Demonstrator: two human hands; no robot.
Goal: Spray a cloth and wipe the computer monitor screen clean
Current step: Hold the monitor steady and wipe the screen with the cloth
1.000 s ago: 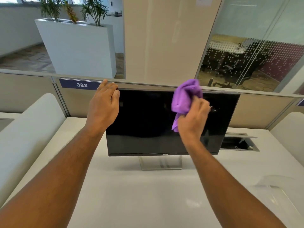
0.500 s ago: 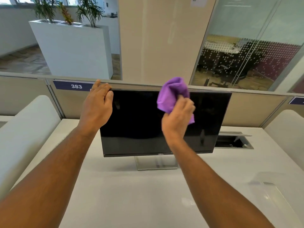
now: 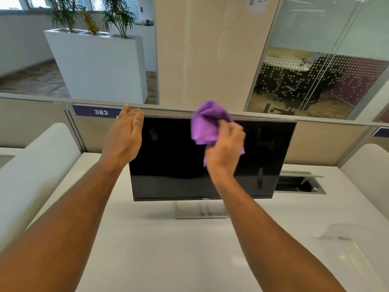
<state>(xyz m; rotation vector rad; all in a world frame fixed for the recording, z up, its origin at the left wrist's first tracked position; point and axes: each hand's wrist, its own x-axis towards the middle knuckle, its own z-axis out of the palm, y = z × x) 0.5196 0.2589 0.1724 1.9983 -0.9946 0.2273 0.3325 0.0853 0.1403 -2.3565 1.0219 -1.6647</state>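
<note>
Bracing with the left hand [image 3: 124, 135] at the upper left corner of the flat black glossy monitor screen [image 3: 174, 161], fingers [image 3: 134, 121] straight and released, flat against the edge rather than curled round it. Judging this as steadying: keeping the thin panel from rocking on its slim silver metal stand [image 3: 200, 209] under the wiping pressure.

To the right of those fingers, pressing against the upper middle of the dark glass with the right hand [image 3: 225, 150], fingers [image 3: 233, 131] clenched round the bunched purple microfibre cloth [image 3: 207, 123]. Crumpling the soft fabric into a rounded wad, part of it puffing up above the fingers and over the top bezel, a corner trailing below the palm. Bunching probably giving a padded, grippable lump that slides on smooth glass without scratching. Appearing to be mid-wipe, with the task's screen standing upright directly beyond both sets of fingers.

Further right of the cloth-holding fingers, showing faint reflections on the shiny unlit panel; unable to tell any smears from them. Below all of it, carrying the stand on the smooth white table [image 3: 168, 260], matte with soft highlights.
</note>
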